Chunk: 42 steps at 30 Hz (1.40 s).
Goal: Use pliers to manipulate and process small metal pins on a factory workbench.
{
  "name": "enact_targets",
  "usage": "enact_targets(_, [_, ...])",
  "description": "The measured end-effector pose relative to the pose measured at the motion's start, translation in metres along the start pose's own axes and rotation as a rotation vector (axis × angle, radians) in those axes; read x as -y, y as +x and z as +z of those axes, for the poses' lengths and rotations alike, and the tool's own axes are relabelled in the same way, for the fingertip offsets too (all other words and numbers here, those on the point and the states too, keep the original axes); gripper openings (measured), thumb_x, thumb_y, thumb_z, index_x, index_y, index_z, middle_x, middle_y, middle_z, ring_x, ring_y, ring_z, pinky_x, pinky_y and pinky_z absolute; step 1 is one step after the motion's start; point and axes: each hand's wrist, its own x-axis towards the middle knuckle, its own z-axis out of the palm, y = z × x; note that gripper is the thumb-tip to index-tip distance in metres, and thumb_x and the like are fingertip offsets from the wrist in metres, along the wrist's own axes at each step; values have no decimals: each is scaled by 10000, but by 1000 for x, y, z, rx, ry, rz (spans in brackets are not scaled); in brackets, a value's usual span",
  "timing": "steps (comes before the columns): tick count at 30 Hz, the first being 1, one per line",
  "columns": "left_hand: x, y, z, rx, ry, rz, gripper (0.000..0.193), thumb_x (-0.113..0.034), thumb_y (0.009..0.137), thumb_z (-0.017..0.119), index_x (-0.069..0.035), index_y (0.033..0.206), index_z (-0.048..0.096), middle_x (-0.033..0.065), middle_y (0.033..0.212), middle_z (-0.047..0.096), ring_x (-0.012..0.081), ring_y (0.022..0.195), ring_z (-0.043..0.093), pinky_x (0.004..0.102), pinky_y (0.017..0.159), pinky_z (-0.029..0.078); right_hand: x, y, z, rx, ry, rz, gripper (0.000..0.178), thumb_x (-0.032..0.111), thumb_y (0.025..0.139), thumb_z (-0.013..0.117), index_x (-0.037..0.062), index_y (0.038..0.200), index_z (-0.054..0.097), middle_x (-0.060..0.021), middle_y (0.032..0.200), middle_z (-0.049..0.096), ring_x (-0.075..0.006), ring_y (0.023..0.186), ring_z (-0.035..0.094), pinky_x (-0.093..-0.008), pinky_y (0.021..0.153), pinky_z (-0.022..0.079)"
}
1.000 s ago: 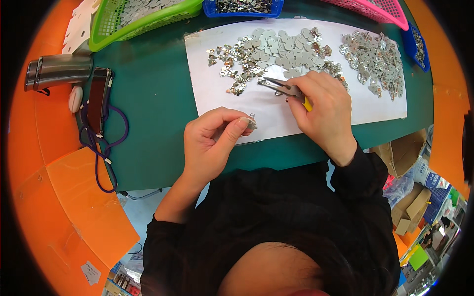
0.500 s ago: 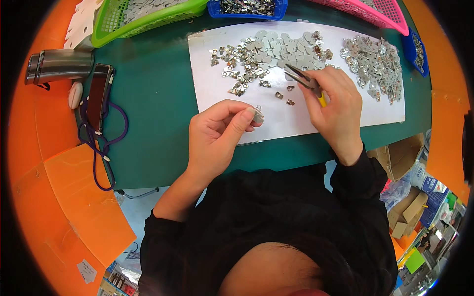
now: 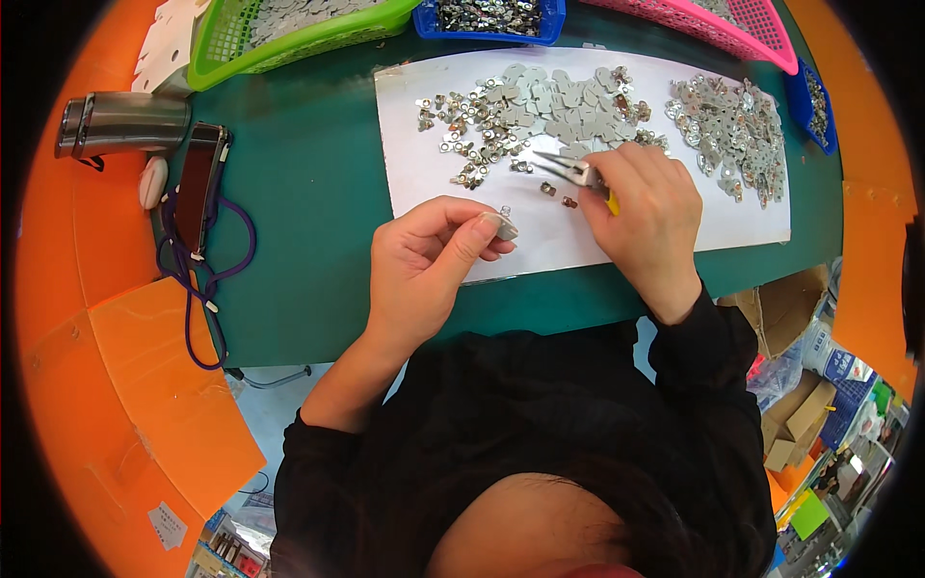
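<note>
Between the thumb and fingers of my left hand [image 3: 429,255] is a small grey metal plate [image 3: 506,228], with a shiny clip at its top edge. My right hand [image 3: 650,207] is closed round long-nose pliers [image 3: 578,173] with yellow grips. Their jaws point left, slightly apart, over the white sheet [image 3: 424,193]. Just below the jaws lie a few loose metal clips [image 3: 547,189]. Farther back, a pile of flat grey plates [image 3: 568,106] spreads over the sheet, with shiny clips [image 3: 482,125] heaped to its left. A pile of plates with clips on them [image 3: 732,135] lies at the right.
Along the far edge stand a green basket [image 3: 289,53], a blue tray [image 3: 491,37] and a pink basket [image 3: 718,43]. Another blue tray [image 3: 807,106] is at the right. A steel cup [image 3: 125,125] and a phone [image 3: 199,183] with a purple cord lie at the left.
My right hand and the pliers have shifted a little left and down, and the jaws have turned to point more to the left. My left hand has stayed nearly still with the plate.
</note>
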Motion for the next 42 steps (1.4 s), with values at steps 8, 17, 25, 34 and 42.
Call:
enact_targets(8, [-2,5,2,-3,41,9,124,-67,961,619,48,992,657,149,919,716,208,824,706,306,747,557,-14,6,-20,-49,68,100,202,30,727,737,69,912,668,-60,745,594,-256,709,589,-362,629,444])
enact_targets(17, [2,3,0,7,-20,-7,123,-16,940,649,68,1030,663,107,937,714,145,859,690,261,791,554,-24,-2,-24,8,65,64,208,4,715,727,69,907,681,-75,733,582,-273,702,569,-368,620,440])
enact_targets(25, [1,4,4,-11,81,-16,118,-73,956,634,37,989,662,122,915,715,181,832,700,286,775,552,-45,-7,-20,100,-109,-320,300,32,649,712,128,931,682,-13,818,597,-211,820,592,-358,783,455])
enact_targets(34, [-3,2,6,-9,81,-23,120,-78,964,619,34,990,655,131,912,710,195,834,700,298,772,552,-41,3,-20,70,30,-252,182,28,736,685,82,907,655,-39,831,602,-202,833,592,-331,783,450])
enact_targets(42, [-1,11,11,188,-289,-34,144,-124,986,610,15,1016,626,110,977,696,185,870,681,304,786,551,6,24,-45,582,1090,257,98,105,913,620,11,913,593,-26,836,572,-118,800,538,-253,760,437])
